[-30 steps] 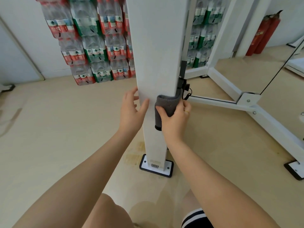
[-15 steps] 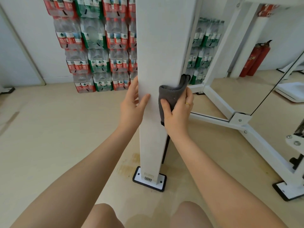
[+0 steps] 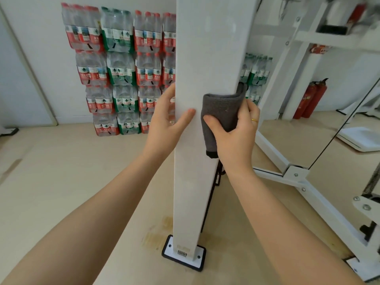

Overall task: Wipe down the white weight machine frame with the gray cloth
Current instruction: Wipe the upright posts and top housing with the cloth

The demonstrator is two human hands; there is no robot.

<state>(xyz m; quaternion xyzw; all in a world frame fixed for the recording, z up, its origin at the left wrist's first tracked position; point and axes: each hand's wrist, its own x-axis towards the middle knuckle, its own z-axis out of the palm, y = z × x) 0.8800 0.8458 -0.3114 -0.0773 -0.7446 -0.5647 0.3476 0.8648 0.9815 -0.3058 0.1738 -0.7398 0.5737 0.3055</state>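
A wide white upright post of the weight machine frame (image 3: 207, 58) rises through the middle of the view from a bolted base plate (image 3: 183, 255). My right hand (image 3: 234, 132) grips the folded gray cloth (image 3: 222, 112) and presses it around the post's right edge at about mid height. My left hand (image 3: 164, 122) holds the post's left edge, thumb on the front face, fingers wrapped behind it.
Stacked packs of bottled water (image 3: 117, 73) stand against the back wall on the left. White frame bars (image 3: 292, 177) run along the floor at the right, with a black cable (image 3: 339, 132) and two red fire extinguishers (image 3: 310, 99) behind.
Both hands have slid up the post with the cloth, from low near the cable clamp to mid height. The view has tilted up with them.
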